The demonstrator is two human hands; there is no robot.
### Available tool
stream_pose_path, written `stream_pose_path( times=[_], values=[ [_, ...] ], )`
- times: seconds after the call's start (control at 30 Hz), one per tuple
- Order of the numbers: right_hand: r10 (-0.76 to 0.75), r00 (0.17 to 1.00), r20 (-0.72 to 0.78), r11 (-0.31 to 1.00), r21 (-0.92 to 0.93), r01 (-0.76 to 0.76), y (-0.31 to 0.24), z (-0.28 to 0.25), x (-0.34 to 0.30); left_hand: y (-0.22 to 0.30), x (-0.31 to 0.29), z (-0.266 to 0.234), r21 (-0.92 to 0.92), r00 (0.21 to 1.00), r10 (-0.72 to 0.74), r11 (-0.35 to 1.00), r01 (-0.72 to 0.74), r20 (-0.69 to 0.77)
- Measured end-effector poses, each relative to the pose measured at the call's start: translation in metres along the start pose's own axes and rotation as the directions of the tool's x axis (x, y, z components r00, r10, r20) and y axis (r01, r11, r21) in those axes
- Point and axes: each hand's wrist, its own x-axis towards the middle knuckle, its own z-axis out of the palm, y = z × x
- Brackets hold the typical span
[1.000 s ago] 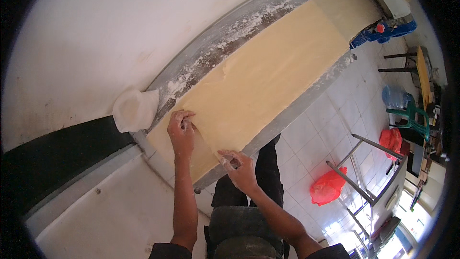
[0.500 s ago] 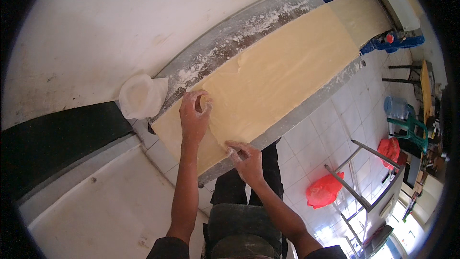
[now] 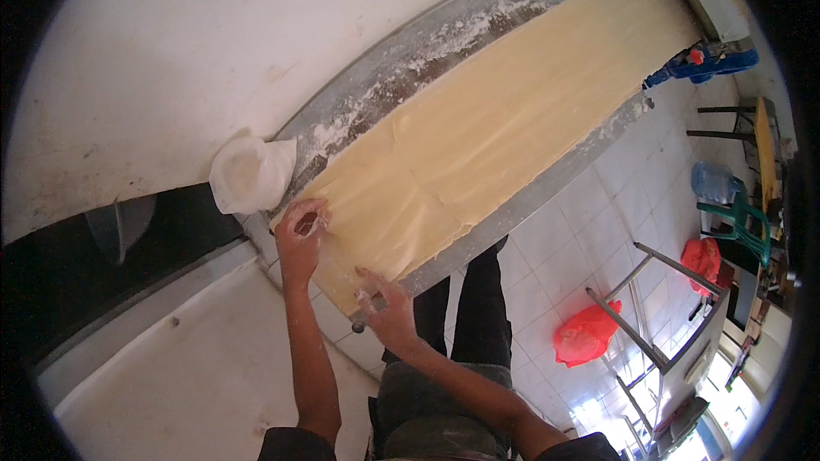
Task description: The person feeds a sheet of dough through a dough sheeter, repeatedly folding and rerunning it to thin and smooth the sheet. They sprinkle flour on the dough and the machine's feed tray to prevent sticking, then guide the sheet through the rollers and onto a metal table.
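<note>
The long pale dough sheet (image 3: 512, 128) runs from the upper right of the frame down to lower centre, lying flat on a narrow metal desk (image 3: 401, 77) dusted with flour along its upper edge. Its near end sits just in front of the person, and that is where both hands are.

A second ago the hands were set farther apart across the end of the sheet, with what looked like a thin rod or stick spanning between them. Half a second ago the left hand had already slid up onto the dough. Now the left hand (image 3: 301, 230) is at the upper-left corner of the sheet's end, fingers curled and floury, pinching or pressing the dough edge there; whether it truly grips the edge or only bears down on it I cannot tell. The right hand (image 3: 382, 306) has come to the lower corner, closed around a small dark handle-like thing (image 3: 359, 323) at the desk's edge while its fingers rest on the dough.

So the hands have drawn in toward the sheet's end, and the end looks a little rumpled where they meet it; the work has moved from spanning the sheet to handling its end corners.

A white flour bag (image 3: 249, 172) sits just beside the left hand, at the desk's end. Red bags (image 3: 585, 333) lie on the tiled floor at lower right.
</note>
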Motion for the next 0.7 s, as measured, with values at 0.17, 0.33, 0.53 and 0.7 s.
stream_pose_path(
  times=[0.17,0.33,0.53,0.7],
  values=[
    [-0.060,0.995,0.075,0.997,-0.053,0.064,0.003,0.007,-0.012,-0.010,-0.019,-0.006,-0.041,0.994,-0.065,0.997,0.062,-0.085],
    [-0.106,0.983,0.153,0.994,0.025,0.103,0.002,-0.051,-0.045,0.027,-0.067,-0.011,-0.067,0.978,-0.207,0.976,0.206,-0.010],
    [-0.052,0.997,0.055,0.997,-0.060,0.056,0.011,-0.208,-0.094,0.084,-0.141,0.071,-0.322,0.913,-0.174,0.897,0.301,0.369],
    [0.171,0.982,-0.080,0.970,-0.163,-0.182,0.044,-0.347,-0.131,0.081,-0.198,0.221,-0.180,0.764,-0.252,0.884,0.432,0.593]
  ],
)
